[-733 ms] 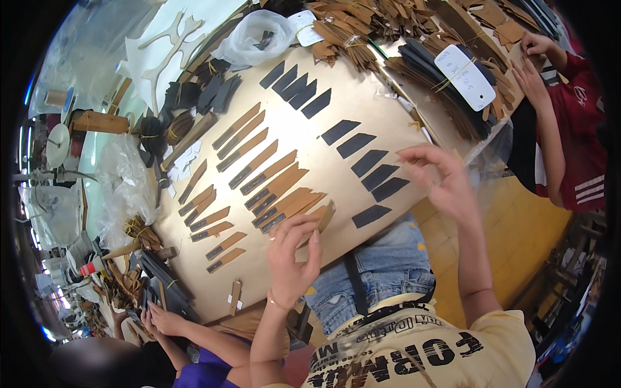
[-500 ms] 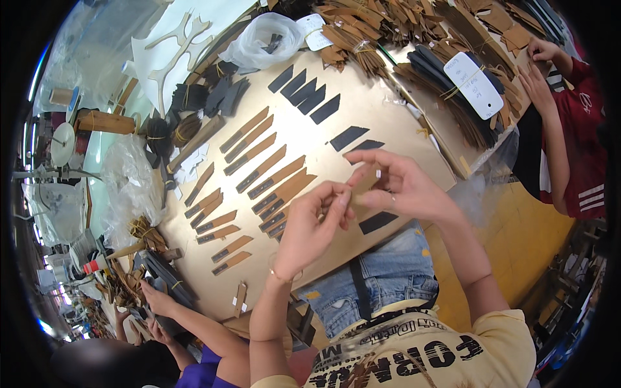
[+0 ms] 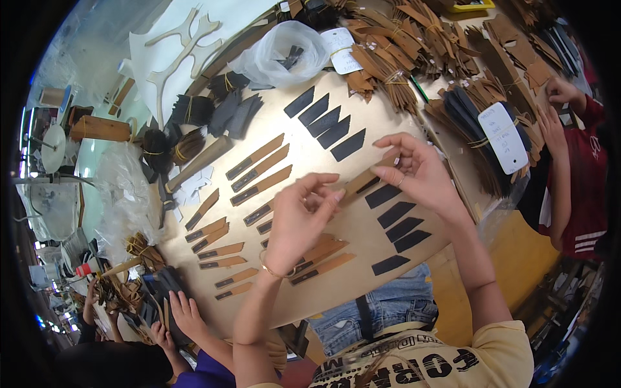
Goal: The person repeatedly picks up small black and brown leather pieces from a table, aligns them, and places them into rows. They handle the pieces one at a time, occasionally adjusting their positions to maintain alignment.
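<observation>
My right hand [image 3: 419, 174] pinches a narrow brown leather strip [image 3: 359, 183] between thumb and fingers, and a small white tag shows near its upper end. My left hand [image 3: 299, 216] is beside the strip's lower end, its fingers loosely curled and the thumb apart from the forefinger; whether the thumb touches the strip is unclear. Beneath my hands, rows of brown leather strips with dark ends [image 3: 262, 185] lie on the table [image 3: 213, 265], partly hidden by my left hand. Black slanted pieces [image 3: 349, 146] lie farther back, and more black pieces [image 3: 396, 215] are below my right hand.
Bundled brown leather pieces [image 3: 394, 77] and a black bundle with a white card [image 3: 502, 137] sit at the far right. A clear plastic bag [image 3: 272, 52] and a hammer [image 3: 194, 167] lie to the left. Co-workers' hands are at right [image 3: 553, 132] and lower left [image 3: 187, 313].
My left hand's fingers have loosened from a pinch at the strip. The right hand still holds the strip, now tilted lower toward the left. The view has shifted, showing more black pieces.
</observation>
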The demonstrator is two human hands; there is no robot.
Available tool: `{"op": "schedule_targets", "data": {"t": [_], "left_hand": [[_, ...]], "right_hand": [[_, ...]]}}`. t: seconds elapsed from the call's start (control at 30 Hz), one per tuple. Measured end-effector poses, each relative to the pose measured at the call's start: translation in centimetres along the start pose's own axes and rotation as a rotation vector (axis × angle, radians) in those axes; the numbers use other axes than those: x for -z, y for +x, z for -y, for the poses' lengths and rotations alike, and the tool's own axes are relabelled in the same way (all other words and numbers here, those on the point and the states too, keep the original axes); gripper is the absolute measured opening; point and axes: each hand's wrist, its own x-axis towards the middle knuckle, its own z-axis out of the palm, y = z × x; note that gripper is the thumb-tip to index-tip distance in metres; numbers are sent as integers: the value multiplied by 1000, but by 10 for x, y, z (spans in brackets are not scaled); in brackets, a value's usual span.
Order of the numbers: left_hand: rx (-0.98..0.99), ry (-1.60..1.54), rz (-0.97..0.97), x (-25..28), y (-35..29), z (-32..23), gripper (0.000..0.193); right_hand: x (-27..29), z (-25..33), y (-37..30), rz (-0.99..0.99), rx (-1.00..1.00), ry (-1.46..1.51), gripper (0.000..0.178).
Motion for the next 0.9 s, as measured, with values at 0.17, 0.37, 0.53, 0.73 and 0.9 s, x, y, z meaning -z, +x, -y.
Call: {"op": "schedule_targets", "data": {"t": [0.17,0.37,0.53,0.73,0.9], "left_hand": [[-74,41,-115,6,32,3,19],[-22,65,-154,12,47,3,16],[13,69,-128,15,50,3,13],[24,49,-120,15,50,4,11],[9,66,-122,15,50,4,9]], "right_hand": [[0,1,33,-75,50,-291,36],[-7,3,49,-102,67,-441,38],[-9,3,50,-111,56,-443,39],[-12,4,50,-126,102,-506,39],[-13,3,51,-136,92,-501,40]]}}
